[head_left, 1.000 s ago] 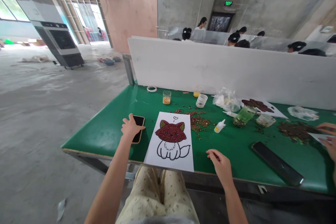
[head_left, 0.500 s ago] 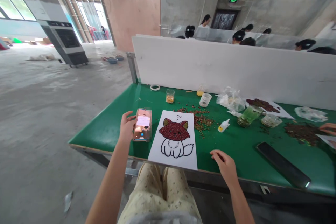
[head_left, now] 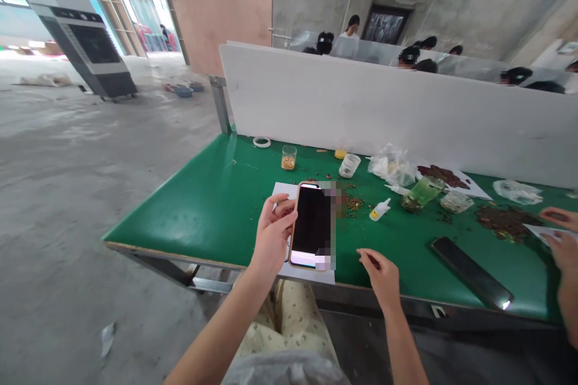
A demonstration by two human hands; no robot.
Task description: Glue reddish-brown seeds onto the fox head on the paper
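A phone (head_left: 311, 225) with a mostly black screen is held up over the paper (head_left: 316, 275) by my left hand (head_left: 272, 231), fingers on its left edge. The phone covers most of the paper and its drawing. My right hand (head_left: 380, 277) rests at the table's front edge, right of the paper, its fingers curled together; whether anything small is between them is hidden. Loose brown and green grains (head_left: 354, 201) lie behind the phone, and a small white glue bottle (head_left: 380, 209) lies to their right.
On the green table (head_left: 189, 204) are a glass of yellow grains (head_left: 289, 158), a clear jar (head_left: 349, 165), a green jar (head_left: 422, 194), plastic bags (head_left: 392, 165) and a long black object (head_left: 471, 272). Another person's hands (head_left: 562, 246) are at the right. A white board (head_left: 383, 102) stands behind.
My left hand has moved right with the phone, from beside the paper to over it, and the phone's screen has turned mostly black. The view has shifted slightly. A second hand of the other person now shows.
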